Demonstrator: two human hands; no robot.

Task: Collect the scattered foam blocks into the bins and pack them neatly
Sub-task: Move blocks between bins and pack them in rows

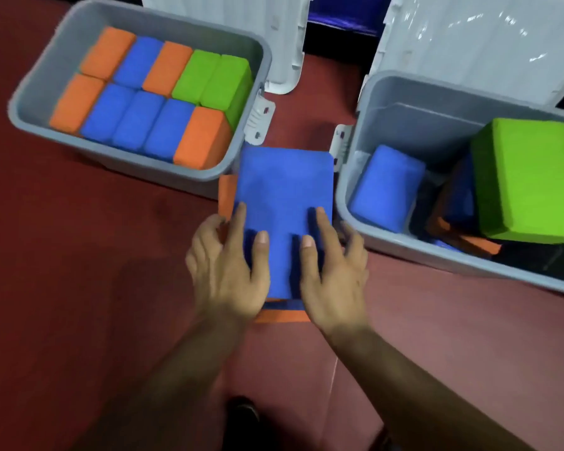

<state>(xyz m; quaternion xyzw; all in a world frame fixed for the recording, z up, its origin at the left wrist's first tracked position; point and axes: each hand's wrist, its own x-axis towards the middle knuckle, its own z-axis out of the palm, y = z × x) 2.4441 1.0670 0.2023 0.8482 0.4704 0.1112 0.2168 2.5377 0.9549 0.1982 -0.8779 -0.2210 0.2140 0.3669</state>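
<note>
Fingers (322, 222) of both hands are spread on the blue block (284, 187). The left hand (225, 271) grips its left side and the right hand (334, 278) its right. Two white lids (241, 34) stand beyond that block, and two grey bins flank it. The left bin (176, 30), up and left of the blue block, holds ten blocks (137, 120) packed upright in two rows of five: four orange, four blue, two green. The right bin (437, 102), just right of the blue block, holds a loose jumble. In it are one large green block (528, 180), one leaning blue block (386, 187), and orange and blue pieces underneath, too tangled to count. An orange block (226, 196) shows beneath the blue block at its left and near edges. Each thumb and forefinger lies flat on the blue block's top, and the other fingers bend over its long sides.
</note>
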